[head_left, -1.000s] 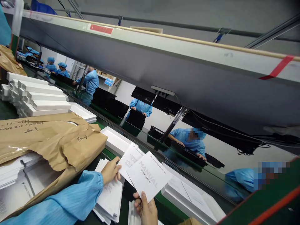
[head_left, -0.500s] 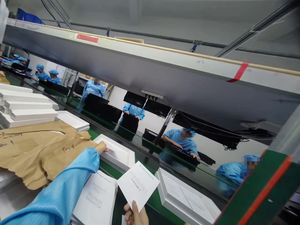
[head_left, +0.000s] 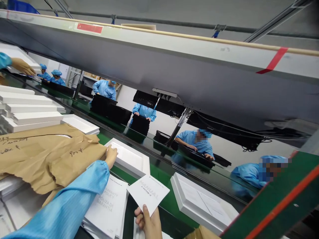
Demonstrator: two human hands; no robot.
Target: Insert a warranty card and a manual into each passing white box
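Observation:
A square white manual [head_left: 148,193] is pinched between thumb and fingers of my right hand [head_left: 147,219], tilted up over the green belt. My left hand [head_left: 111,156] reaches to the left end of an open white box tray [head_left: 142,164], fingers closed at its wall; the fingertips are partly hidden. Below my left sleeve lies a stack of warranty policy booklets [head_left: 107,205]. To the right, another white box tray [head_left: 204,205] holds flat white contents.
Brown wrapping paper [head_left: 74,156] covers the left side, beside stacked white boxes [head_left: 37,117]. A co-worker's hand [head_left: 23,65] holds a white box at upper left. An overhead shelf [head_left: 174,63] spans the view; a green post [head_left: 276,199] stands right. Several co-workers sit or stand opposite.
The view has shifted slightly. The manual is tipped flatter in my right hand. My left hand has turned at the tray's end. A co-worker's hand with a white box has appeared upper left.

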